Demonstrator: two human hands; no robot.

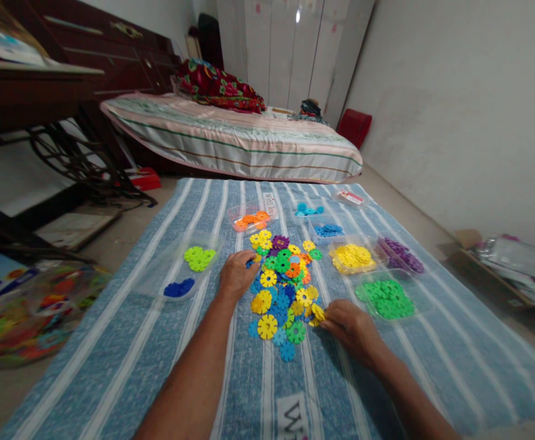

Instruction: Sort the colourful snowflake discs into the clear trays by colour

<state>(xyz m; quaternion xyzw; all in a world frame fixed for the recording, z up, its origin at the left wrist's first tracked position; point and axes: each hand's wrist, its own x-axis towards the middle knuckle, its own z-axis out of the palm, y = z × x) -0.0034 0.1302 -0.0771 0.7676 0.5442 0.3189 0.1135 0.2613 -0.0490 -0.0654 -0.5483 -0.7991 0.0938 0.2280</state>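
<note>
A pile of mixed coloured snowflake discs (283, 281) lies in the middle of a blue striped cloth (125, 342). My left hand (237, 273) rests at the pile's left edge, fingers curled on a blue disc. My right hand (350, 327) sits at the pile's lower right, fingertips pinched on a yellow disc (317, 313). Clear trays ring the pile: one on the left with lime discs (198, 258) and dark blue discs (178, 288), an orange tray (251, 220), a yellow tray (352, 258), a green tray (386, 298), a purple tray (400, 253) and two with blue discs (329, 230).
A bed (249, 137) with a striped sheet stands behind the cloth. A treadle sewing table (42, 122) is at the left. A clear bag of coloured pieces (24, 318) lies on the floor at the left. A cardboard box with plastic (505, 256) sits by the right wall.
</note>
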